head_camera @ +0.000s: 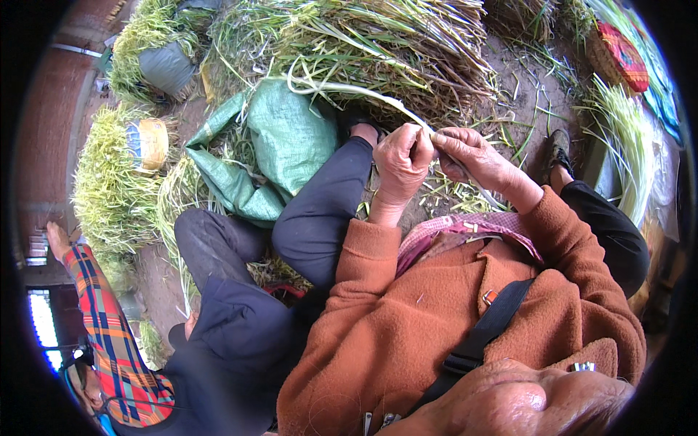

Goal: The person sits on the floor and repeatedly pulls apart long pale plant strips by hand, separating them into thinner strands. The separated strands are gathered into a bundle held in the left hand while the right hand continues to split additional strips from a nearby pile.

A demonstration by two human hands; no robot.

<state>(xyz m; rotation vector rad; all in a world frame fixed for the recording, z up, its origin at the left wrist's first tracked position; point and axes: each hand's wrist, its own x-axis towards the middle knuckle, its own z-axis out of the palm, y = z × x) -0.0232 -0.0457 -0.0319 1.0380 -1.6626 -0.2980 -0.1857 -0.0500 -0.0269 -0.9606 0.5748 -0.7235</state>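
Note:
Before my chest, my left hand (402,158) pinches a long pale plant stalk (376,95) between thumb and fingers. Just beside it, my right hand (473,150) grips the same stalk, its thumb almost touching the left hand. From the hands the stalk reaches up and left, ending in loose, curled strips. Its other end slants down to the right towards a pink checked cloth (463,226) at my waist. Part of the stalk is hidden behind my fingers. Short pale green cuttings (452,191) lie on the ground under my hands.
A large heap of long stalks (392,49) lies beyond my hands. Left of my leg sits a green woven sack (292,136). Banded bundles (114,185) stand farther left, near a co-worker's plaid sleeve (109,321). At right, pale strands (635,158) hang near a red patterned cloth (621,54).

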